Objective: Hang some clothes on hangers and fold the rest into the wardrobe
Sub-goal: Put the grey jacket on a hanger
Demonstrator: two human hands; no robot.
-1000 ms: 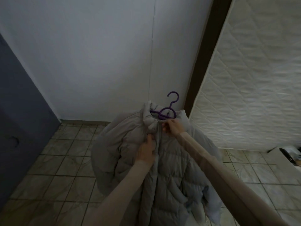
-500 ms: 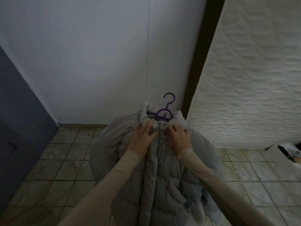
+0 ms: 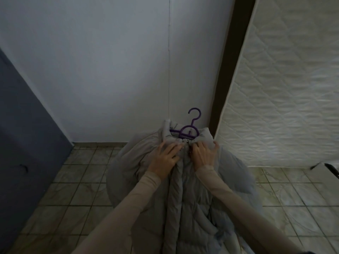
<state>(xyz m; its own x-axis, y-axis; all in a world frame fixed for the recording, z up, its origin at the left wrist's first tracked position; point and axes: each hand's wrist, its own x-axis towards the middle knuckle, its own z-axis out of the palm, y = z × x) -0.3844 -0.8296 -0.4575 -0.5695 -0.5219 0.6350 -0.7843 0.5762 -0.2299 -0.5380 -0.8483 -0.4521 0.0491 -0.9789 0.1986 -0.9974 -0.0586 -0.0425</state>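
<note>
Two hands work the collar of a pale grey quilted puffer jacket [image 3: 183, 189] already draped over a purple plastic hanger [image 3: 189, 128], whose hook stands free at twelve o'clock above the neckline in the head camera's single view. The left hand [image 3: 165, 158] lies on the jacket's front at about eleven o'clock from the closure, fingers loosely spread and pressing the fabric toward the centre. The right hand [image 3: 204, 153] sits at one o'clock, fingers curled into the bunched collar cloth just beside the fastening.

A second earlier the right hand pinched the collar top while the left held the placket lower down; half a second ago both had come up level. Now the two collar halves are drawn together under the hanger's neck, and the opening has narrowed to a puckered seam. Whether a snap or zip has actually engaged cannot be made out in the dim light.

By this reading the jacket is seated on its hanger and the closing step is near its end; carrying it to the wardrobe rail remains. A dark grey-blue panel [image 3: 27, 143] at nine o'clock and an upright white quilted mattress [image 3: 284, 88] at three o'clock flank the tiled floor [image 3: 82, 180].
</note>
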